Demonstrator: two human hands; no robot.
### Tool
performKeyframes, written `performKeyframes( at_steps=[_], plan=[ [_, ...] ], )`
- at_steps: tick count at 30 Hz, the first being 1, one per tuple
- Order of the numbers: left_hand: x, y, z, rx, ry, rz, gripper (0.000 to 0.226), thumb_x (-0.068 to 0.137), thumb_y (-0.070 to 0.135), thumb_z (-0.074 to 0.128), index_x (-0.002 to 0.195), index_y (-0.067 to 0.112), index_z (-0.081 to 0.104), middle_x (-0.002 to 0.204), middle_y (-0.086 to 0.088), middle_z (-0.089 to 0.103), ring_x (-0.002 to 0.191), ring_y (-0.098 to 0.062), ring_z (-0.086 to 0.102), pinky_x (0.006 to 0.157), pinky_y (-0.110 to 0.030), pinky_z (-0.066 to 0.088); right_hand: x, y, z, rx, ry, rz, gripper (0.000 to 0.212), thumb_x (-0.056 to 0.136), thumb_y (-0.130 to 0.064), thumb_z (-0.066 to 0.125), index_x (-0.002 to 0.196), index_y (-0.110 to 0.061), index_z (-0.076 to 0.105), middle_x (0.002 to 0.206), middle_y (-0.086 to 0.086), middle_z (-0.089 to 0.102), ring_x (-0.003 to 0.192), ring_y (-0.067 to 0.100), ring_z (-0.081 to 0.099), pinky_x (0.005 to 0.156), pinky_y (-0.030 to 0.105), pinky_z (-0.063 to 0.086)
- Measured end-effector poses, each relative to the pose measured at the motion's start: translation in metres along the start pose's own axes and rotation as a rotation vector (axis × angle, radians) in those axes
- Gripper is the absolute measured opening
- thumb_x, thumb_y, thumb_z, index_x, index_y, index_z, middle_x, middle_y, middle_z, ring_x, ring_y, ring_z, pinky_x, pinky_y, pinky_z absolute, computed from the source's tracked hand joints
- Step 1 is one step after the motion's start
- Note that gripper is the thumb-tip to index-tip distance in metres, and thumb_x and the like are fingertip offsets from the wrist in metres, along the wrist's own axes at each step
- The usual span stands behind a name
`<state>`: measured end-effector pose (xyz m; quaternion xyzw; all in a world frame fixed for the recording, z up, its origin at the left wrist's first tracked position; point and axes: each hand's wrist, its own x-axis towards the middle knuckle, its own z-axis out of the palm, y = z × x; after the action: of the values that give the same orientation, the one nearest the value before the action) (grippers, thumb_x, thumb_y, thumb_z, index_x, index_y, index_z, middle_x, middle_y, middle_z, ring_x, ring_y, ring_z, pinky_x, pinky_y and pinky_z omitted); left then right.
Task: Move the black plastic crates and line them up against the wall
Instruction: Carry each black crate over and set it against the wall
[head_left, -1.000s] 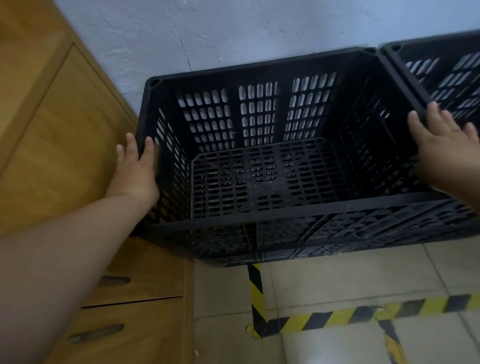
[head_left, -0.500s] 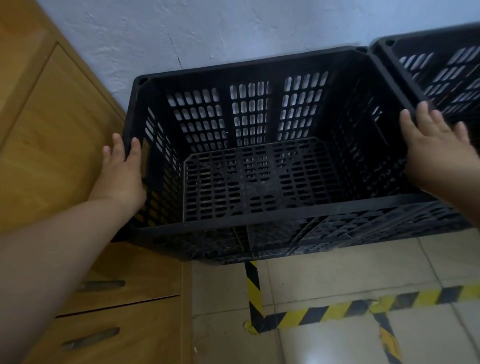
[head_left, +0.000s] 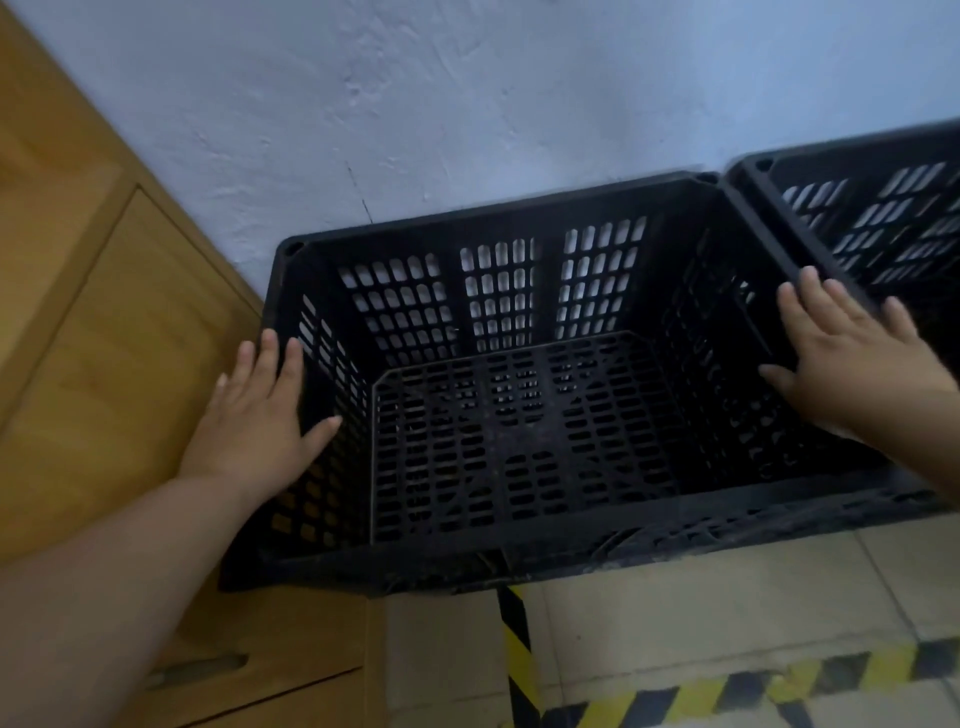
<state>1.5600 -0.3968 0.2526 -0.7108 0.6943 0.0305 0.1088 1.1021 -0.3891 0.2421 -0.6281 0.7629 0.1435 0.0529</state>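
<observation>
An empty black plastic crate (head_left: 519, 545) sits with its back against the pale wall (head_left: 467, 104). Its right rim touches a second black crate (head_left: 883, 208) at the right edge of view. My left hand (head_left: 260, 415) straddles the left rim, with straight fingers on the outside and the thumb inside the wall. On the right rim lies my right hand (head_left: 852, 364), fingers spread across the rim toward the second crate and thumb inside. Whether the crate's base rests on the floor is hidden.
A wooden cabinet (head_left: 104, 338) with drawers stands close against the crate's left side. In front lies a tiled floor (head_left: 701, 613) marked with yellow-and-black hazard tape (head_left: 517, 660).
The crate now sits lower and more central in view, with more wall showing above it. Both thumbs have come over the rims to the inside. The crate stays next to the second crate.
</observation>
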Motion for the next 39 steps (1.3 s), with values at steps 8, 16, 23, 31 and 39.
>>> performKeyframes(
  at_steps=[8, 16, 23, 31, 39],
  plan=[
    [0.014, -0.001, 0.007, -0.026, 0.065, -0.016, 0.084, 0.083, 0.067, 0.002, 0.147, 0.013, -0.008, 0.157, -0.006, -0.011, 0.144, -0.021, -0.012, 0.116, -0.041, -0.002, 0.000, -0.005, -0.002, 0.095, 0.077, -0.012, 0.071, 0.090, -0.055, 0.007, 0.148, -0.019, -0.009, 0.156, -0.004, -0.017, 0.142, 0.012, -0.016, 0.116, 0.044, -0.006],
    [0.016, -0.002, 0.011, -0.003, 0.077, -0.026, 0.097, 0.071, 0.074, -0.012, 0.146, 0.012, -0.006, 0.156, -0.004, -0.008, 0.143, -0.019, -0.009, 0.116, -0.042, -0.001, 0.000, -0.007, -0.006, 0.112, 0.041, -0.004, 0.073, 0.085, -0.057, -0.002, 0.147, -0.021, -0.013, 0.146, -0.010, -0.027, 0.139, 0.009, -0.022, 0.116, 0.043, -0.008],
    [0.015, -0.001, 0.013, 0.008, 0.074, -0.040, 0.095, 0.072, 0.075, -0.011, 0.143, 0.012, -0.007, 0.153, -0.003, -0.007, 0.142, -0.017, -0.007, 0.115, -0.044, 0.002, -0.002, -0.009, -0.011, 0.145, 0.028, -0.010, 0.069, 0.083, -0.058, -0.004, 0.139, -0.023, -0.022, 0.147, -0.008, -0.029, 0.135, 0.007, -0.027, 0.116, 0.040, -0.010],
    [0.015, -0.002, 0.014, -0.009, 0.080, -0.033, 0.096, 0.073, 0.078, -0.008, 0.142, 0.010, -0.004, 0.151, -0.002, -0.005, 0.140, -0.017, -0.005, 0.115, -0.046, 0.003, -0.003, -0.011, -0.017, 0.146, -0.012, -0.001, 0.070, 0.080, -0.058, -0.010, 0.138, -0.022, -0.028, 0.146, -0.006, -0.035, 0.134, 0.010, -0.031, 0.115, 0.039, -0.014],
    [0.018, -0.006, 0.021, 0.011, 0.095, -0.033, 0.098, 0.075, 0.078, -0.002, 0.144, 0.009, 0.005, 0.153, -0.005, 0.002, 0.142, -0.021, 0.002, 0.113, -0.049, 0.009, -0.003, -0.008, -0.012, 0.163, 0.025, -0.020, 0.064, 0.087, -0.058, -0.012, 0.139, -0.023, -0.025, 0.146, -0.006, -0.032, 0.134, 0.010, -0.030, 0.114, 0.040, -0.015]
  ],
)
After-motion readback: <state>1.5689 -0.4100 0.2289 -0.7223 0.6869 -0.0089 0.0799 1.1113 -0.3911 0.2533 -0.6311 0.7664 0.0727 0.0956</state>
